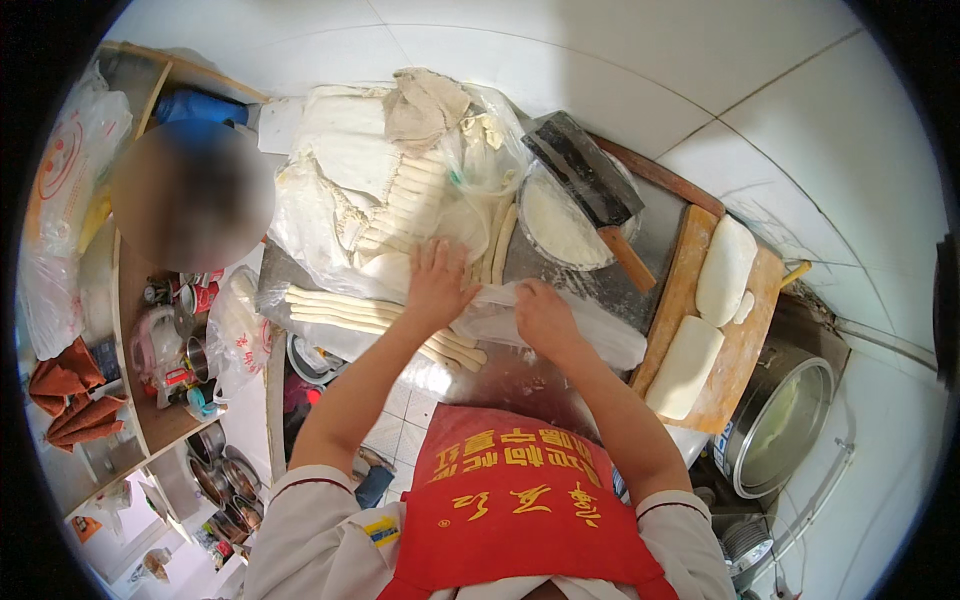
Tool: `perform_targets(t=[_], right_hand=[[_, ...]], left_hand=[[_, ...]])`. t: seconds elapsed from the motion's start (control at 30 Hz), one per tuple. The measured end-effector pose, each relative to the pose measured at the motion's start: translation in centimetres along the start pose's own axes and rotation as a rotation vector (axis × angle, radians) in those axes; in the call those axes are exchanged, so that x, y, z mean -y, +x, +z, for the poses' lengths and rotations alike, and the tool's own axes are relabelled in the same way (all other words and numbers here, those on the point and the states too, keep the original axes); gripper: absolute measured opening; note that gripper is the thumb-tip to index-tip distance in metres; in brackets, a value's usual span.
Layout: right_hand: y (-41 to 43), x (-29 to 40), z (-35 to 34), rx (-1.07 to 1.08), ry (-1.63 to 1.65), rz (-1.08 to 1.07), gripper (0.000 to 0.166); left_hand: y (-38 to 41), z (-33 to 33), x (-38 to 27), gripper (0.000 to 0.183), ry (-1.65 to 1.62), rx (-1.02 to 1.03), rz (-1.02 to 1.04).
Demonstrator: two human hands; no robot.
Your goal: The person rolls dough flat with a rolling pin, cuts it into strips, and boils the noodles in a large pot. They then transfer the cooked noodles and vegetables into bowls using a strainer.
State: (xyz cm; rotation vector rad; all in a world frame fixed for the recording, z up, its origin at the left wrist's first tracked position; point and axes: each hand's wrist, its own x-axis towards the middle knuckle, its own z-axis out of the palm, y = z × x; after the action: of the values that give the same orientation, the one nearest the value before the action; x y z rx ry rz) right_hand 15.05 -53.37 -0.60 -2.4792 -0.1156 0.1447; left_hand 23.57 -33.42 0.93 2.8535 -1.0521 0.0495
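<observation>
My left hand (441,289) lies flat, fingers stretched out, on clear plastic film that covers rows of dough strips (411,187). To its right, my right hand (541,313) is closed on a gathered edge of the plastic film (600,330), which trails toward the cutting board. Several long dough strips (345,309) lie uncovered along the near side of the metal worktop (517,382), partly hidden by my left forearm. Two more dough strips (501,240) show just beyond my hands. A beige cloth (426,109) rests on the far end of the covered dough.
A cleaver (585,172) with a wooden handle lies across a bowl of flour (559,217). At right, a wooden board (690,240) holds two dough slabs (686,367), beside a large metal pot (784,427). Cluttered shelves (127,330) and a blurred round patch are at left.
</observation>
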Motion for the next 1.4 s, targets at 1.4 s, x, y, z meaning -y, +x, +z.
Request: perform_targets(t=[1.4], right_hand=[[5.9,3.8,5.3,0.085,0.549,0.691,0.044]], left_hand=[[-1.8,1.8,-4.8,0.032,-1.741,0.06,-1.226]])
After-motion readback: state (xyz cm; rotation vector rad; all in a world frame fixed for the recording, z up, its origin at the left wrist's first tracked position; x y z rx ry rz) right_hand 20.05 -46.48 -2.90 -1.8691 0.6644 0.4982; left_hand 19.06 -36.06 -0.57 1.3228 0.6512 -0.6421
